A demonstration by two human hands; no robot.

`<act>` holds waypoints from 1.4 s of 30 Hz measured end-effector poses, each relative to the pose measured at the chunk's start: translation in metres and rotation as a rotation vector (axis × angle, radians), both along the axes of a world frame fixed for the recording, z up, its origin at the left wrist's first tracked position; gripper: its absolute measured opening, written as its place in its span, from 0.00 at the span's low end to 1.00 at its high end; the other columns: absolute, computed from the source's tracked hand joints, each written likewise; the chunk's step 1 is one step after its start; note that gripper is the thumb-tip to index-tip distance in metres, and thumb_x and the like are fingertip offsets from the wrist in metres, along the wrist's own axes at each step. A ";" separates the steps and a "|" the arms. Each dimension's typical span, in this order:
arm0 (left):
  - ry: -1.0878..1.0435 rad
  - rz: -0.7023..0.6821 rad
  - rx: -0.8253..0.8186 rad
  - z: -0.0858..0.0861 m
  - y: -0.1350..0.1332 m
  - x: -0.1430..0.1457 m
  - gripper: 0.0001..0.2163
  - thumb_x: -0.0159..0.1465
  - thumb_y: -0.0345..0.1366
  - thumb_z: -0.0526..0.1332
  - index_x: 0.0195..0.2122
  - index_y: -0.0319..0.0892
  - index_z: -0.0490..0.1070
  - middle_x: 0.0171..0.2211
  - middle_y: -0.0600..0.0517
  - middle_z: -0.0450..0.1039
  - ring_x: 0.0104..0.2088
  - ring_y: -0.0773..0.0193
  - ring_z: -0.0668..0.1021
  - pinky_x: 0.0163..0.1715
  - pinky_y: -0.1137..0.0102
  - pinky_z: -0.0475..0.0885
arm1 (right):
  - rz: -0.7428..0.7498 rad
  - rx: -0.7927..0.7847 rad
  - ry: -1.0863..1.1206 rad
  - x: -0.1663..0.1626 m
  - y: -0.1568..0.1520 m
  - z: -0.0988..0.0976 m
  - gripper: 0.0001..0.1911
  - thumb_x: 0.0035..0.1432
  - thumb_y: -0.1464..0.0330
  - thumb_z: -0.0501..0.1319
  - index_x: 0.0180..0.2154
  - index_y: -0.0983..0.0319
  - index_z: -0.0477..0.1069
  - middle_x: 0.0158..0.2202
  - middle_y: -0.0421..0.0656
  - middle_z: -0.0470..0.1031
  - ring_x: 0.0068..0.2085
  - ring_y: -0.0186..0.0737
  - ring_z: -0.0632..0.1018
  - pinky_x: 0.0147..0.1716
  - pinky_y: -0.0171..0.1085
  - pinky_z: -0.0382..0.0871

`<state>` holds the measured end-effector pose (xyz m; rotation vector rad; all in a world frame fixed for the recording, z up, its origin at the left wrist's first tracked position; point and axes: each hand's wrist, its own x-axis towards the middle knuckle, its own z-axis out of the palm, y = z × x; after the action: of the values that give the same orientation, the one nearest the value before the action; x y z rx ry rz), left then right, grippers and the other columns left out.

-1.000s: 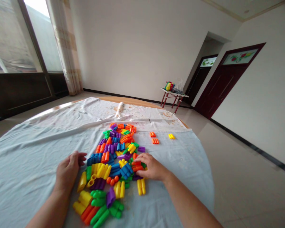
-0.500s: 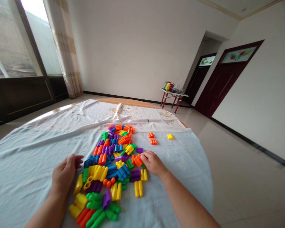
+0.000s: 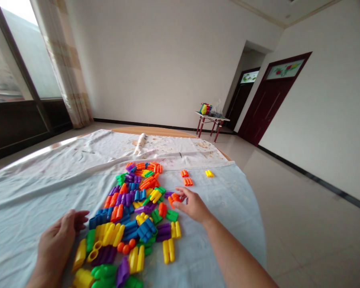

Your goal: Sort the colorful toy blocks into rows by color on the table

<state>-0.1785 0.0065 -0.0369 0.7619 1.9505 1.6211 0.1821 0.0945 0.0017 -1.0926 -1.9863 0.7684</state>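
Note:
A heap of coloured plastic blocks (image 3: 132, 208) lies on a pale blue cloth (image 3: 30, 200) over a round table. My right hand (image 3: 189, 204) pinches an orange block (image 3: 175, 197) at the heap's right edge, lifted slightly off the cloth. My left hand (image 3: 57, 241) rests on the cloth left of the heap, fingers loosely curled, holding nothing. Two orange blocks (image 3: 186, 177) and a yellow block (image 3: 209, 173) lie apart, beyond my right hand.
A stained white cloth (image 3: 156, 144) covers the table's far half, with a small white object (image 3: 140, 141) on it. The table edge curves at the right. A small red-legged table (image 3: 211, 120) stands by dark doors.
My right hand picked an orange block out of the heap and moved it up and away to the right. The view has shifted; my left hand stayed beside the heap.

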 end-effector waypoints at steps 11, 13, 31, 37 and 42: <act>-0.035 0.021 -0.055 -0.010 0.005 -0.007 0.20 0.52 0.54 0.53 0.30 0.43 0.73 0.25 0.53 0.73 0.26 0.64 0.73 0.26 0.72 0.69 | -0.593 -0.069 -0.148 0.046 0.137 -0.013 0.14 0.48 0.64 0.62 0.38 0.64 0.72 0.39 0.48 0.77 0.41 0.41 0.76 0.40 0.34 0.68; -0.024 0.021 -0.057 -0.007 0.004 -0.005 0.21 0.52 0.55 0.53 0.30 0.43 0.73 0.24 0.53 0.73 0.25 0.64 0.73 0.25 0.72 0.68 | -0.622 -0.087 -0.202 0.043 0.147 -0.020 0.14 0.48 0.64 0.62 0.38 0.64 0.72 0.39 0.48 0.77 0.41 0.42 0.77 0.39 0.34 0.67; -0.006 -0.008 -0.048 -0.007 0.003 -0.003 0.22 0.52 0.57 0.52 0.30 0.42 0.73 0.24 0.51 0.74 0.25 0.62 0.74 0.26 0.70 0.69 | -0.612 0.017 -0.330 0.045 0.149 -0.035 0.12 0.54 0.68 0.57 0.39 0.64 0.73 0.39 0.48 0.77 0.40 0.41 0.76 0.40 0.35 0.67; -0.034 -0.027 -0.003 -0.014 0.006 -0.009 0.22 0.51 0.56 0.54 0.29 0.41 0.73 0.24 0.52 0.74 0.25 0.63 0.73 0.25 0.71 0.69 | -0.452 0.160 -0.332 0.036 0.108 -0.033 0.14 0.51 0.65 0.61 0.40 0.62 0.73 0.40 0.46 0.75 0.43 0.41 0.75 0.44 0.36 0.66; -0.021 -0.040 0.014 -0.014 0.007 -0.009 0.23 0.52 0.56 0.54 0.30 0.40 0.73 0.24 0.51 0.73 0.26 0.63 0.73 0.25 0.71 0.68 | -0.388 0.204 -0.368 0.029 0.088 -0.044 0.11 0.48 0.70 0.62 0.38 0.61 0.74 0.39 0.45 0.74 0.42 0.40 0.74 0.46 0.37 0.65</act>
<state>-0.1879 0.0133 -0.0513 0.7807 1.8998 1.6143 0.2108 0.1826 -0.0420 -1.5135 -1.9969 0.1633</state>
